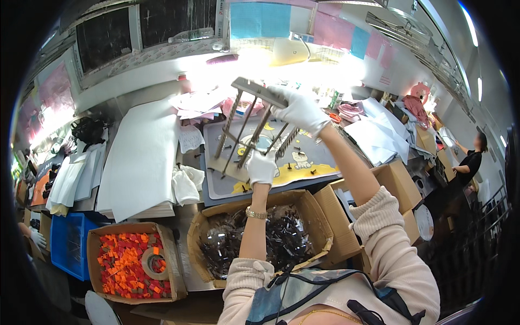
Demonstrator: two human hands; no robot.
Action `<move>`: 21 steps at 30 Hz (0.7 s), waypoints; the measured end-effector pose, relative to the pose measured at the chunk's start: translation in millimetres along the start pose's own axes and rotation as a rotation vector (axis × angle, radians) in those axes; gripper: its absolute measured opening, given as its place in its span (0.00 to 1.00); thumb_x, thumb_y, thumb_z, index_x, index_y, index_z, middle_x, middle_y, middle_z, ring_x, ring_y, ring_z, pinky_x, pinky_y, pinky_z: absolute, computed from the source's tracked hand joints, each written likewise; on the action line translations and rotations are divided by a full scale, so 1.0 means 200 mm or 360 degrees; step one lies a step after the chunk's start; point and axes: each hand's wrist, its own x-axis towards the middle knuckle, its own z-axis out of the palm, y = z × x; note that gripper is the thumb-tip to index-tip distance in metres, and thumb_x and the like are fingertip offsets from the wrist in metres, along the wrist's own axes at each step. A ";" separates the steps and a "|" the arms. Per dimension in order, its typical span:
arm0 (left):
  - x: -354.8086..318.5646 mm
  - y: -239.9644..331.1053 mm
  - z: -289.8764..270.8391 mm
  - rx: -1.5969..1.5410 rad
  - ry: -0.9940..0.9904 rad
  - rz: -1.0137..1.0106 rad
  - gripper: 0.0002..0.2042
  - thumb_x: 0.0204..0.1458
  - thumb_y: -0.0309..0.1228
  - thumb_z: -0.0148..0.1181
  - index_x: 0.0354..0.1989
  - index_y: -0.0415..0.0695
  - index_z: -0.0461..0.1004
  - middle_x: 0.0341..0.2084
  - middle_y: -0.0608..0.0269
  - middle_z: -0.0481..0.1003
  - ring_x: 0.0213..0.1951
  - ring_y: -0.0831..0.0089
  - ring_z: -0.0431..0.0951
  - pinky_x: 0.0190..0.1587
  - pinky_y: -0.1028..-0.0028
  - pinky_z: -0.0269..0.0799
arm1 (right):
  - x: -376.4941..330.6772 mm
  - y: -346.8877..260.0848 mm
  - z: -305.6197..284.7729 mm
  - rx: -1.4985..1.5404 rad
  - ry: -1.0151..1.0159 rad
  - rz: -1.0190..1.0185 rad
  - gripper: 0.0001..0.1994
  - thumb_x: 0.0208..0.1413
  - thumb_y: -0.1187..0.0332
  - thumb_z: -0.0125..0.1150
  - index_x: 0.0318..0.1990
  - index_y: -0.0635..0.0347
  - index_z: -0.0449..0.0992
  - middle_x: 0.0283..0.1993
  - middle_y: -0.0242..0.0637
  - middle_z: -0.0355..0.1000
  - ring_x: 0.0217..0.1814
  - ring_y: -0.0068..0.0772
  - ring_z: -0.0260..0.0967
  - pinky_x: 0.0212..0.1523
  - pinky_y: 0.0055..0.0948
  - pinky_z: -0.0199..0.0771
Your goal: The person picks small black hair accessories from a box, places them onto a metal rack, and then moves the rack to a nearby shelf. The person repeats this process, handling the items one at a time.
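Both my hands wear white gloves. A grey metal rack [253, 89], with a flat bar on top, a lower plate and several upright rods between, is held tilted above a patterned grey mat [214, 141]. Wrapped over the right end of its top bar is my right hand [303, 111]. My left hand [261, 169] is lower and nearer, closed at the rack's lower part; its fingertips are partly hidden. Small dark pieces [290, 167] lie scattered on the mat, and some show among the rods.
Below my forearms stands a carton [196, 238] of dark, shiny small parts. Left of it, a carton [95, 271] holds orange and red pieces and a tape roll [155, 264]. A blue bin [69, 244], white sheets [138, 157] and an open carton [398, 187] flank these. Another person [468, 165] stands far right.
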 end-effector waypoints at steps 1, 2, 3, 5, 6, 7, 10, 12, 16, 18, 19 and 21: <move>0.02 -0.07 0.01 0.0093 -0.0038 -0.0025 0.17 0.57 0.42 0.62 0.39 0.37 0.78 0.31 0.43 0.80 0.35 0.45 0.80 0.39 0.58 0.73 | 0.04 0.04 0.06 -0.0089 0.0058 -0.0044 0.27 0.51 0.65 0.67 0.61 0.61 0.74 0.49 0.47 0.79 0.47 0.34 0.77 0.50 0.30 0.75; 0.05 -0.12 0.02 0.0186 -0.0074 -0.0044 0.19 0.58 0.44 0.61 0.40 0.37 0.78 0.31 0.41 0.79 0.36 0.43 0.79 0.39 0.56 0.72 | 0.08 0.05 0.08 -0.0178 0.0123 -0.0090 0.26 0.50 0.63 0.66 0.58 0.59 0.76 0.49 0.50 0.78 0.49 0.45 0.78 0.51 0.36 0.75; 0.09 -0.15 -0.01 0.0045 -0.0166 0.0009 0.22 0.59 0.47 0.60 0.38 0.34 0.78 0.29 0.38 0.78 0.36 0.41 0.78 0.37 0.55 0.71 | 0.10 0.00 0.07 -0.0303 0.0091 -0.0125 0.27 0.51 0.62 0.67 0.60 0.60 0.74 0.50 0.50 0.78 0.48 0.43 0.78 0.51 0.34 0.76; 0.11 -0.04 -0.04 -0.0041 -0.0308 -0.0072 0.23 0.60 0.46 0.59 0.30 0.32 0.75 0.21 0.46 0.76 0.26 0.55 0.77 0.33 0.60 0.71 | 0.09 -0.06 0.01 -0.0491 0.0043 -0.0139 0.28 0.53 0.61 0.65 0.62 0.59 0.72 0.52 0.49 0.78 0.48 0.43 0.79 0.52 0.35 0.76; 0.09 0.09 -0.09 -0.0205 -0.0359 -0.0182 0.23 0.60 0.45 0.59 0.28 0.32 0.74 0.19 0.51 0.75 0.23 0.63 0.75 0.31 0.63 0.70 | 0.11 -0.13 -0.06 -0.0502 -0.0029 -0.0073 0.28 0.53 0.62 0.64 0.62 0.59 0.72 0.51 0.49 0.78 0.47 0.42 0.79 0.51 0.35 0.76; 0.11 0.11 -0.12 -0.0223 -0.0384 -0.0169 0.22 0.61 0.45 0.59 0.27 0.35 0.74 0.17 0.61 0.71 0.21 0.75 0.69 0.27 0.69 0.66 | 0.14 -0.24 -0.09 -0.0498 -0.0112 -0.0012 0.27 0.54 0.62 0.62 0.63 0.58 0.72 0.50 0.49 0.78 0.46 0.42 0.79 0.51 0.35 0.76; 0.06 0.20 -0.15 -0.0781 -0.0571 -0.0426 0.21 0.61 0.47 0.59 0.26 0.39 0.74 0.16 0.66 0.70 0.19 0.77 0.67 0.24 0.73 0.63 | 0.23 -0.35 -0.13 -0.0421 -0.0514 0.0224 0.26 0.54 0.61 0.58 0.62 0.56 0.73 0.42 0.50 0.80 0.41 0.41 0.79 0.47 0.37 0.77; 0.04 0.16 -0.09 -0.0828 -0.0680 -0.0529 0.22 0.62 0.47 0.57 0.25 0.40 0.74 0.16 0.68 0.68 0.19 0.79 0.66 0.24 0.75 0.63 | 0.32 -0.18 0.03 -0.0903 -0.0474 -0.0074 0.27 0.53 0.59 0.59 0.60 0.59 0.73 0.38 0.50 0.79 0.40 0.42 0.79 0.48 0.39 0.77; 0.01 0.11 -0.02 -0.0302 -0.0883 -0.0233 0.20 0.58 0.47 0.60 0.34 0.37 0.80 0.17 0.61 0.71 0.20 0.74 0.69 0.25 0.73 0.68 | 0.20 0.04 -0.13 -0.0672 -0.0530 0.0287 0.29 0.52 0.57 0.59 0.61 0.62 0.71 0.39 0.50 0.79 0.44 0.44 0.79 0.49 0.39 0.76; -0.04 0.11 -0.14 -0.0001 -0.0561 -0.0113 0.20 0.54 0.44 0.62 0.38 0.36 0.80 0.22 0.52 0.75 0.23 0.62 0.74 0.31 0.65 0.72 | -0.05 -0.06 -0.29 -0.0336 -0.0518 0.0410 0.31 0.53 0.56 0.60 0.62 0.63 0.70 0.42 0.51 0.78 0.46 0.46 0.78 0.51 0.38 0.76; -0.11 0.18 -0.23 0.0070 -0.0371 -0.0033 0.19 0.53 0.43 0.62 0.37 0.34 0.79 0.24 0.49 0.76 0.26 0.56 0.75 0.35 0.61 0.72 | -0.17 0.02 -0.30 -0.0277 -0.0349 0.0293 0.27 0.55 0.53 0.59 0.58 0.61 0.71 0.41 0.50 0.78 0.45 0.48 0.78 0.49 0.40 0.75; -0.28 0.26 -0.31 0.0551 0.0039 0.0287 0.16 0.48 0.37 0.61 0.34 0.33 0.78 0.29 0.43 0.78 0.34 0.46 0.77 0.42 0.56 0.71 | -0.46 0.14 -0.29 -0.0159 -0.0126 0.0212 0.24 0.61 0.49 0.57 0.55 0.59 0.72 0.43 0.51 0.77 0.48 0.49 0.78 0.50 0.42 0.75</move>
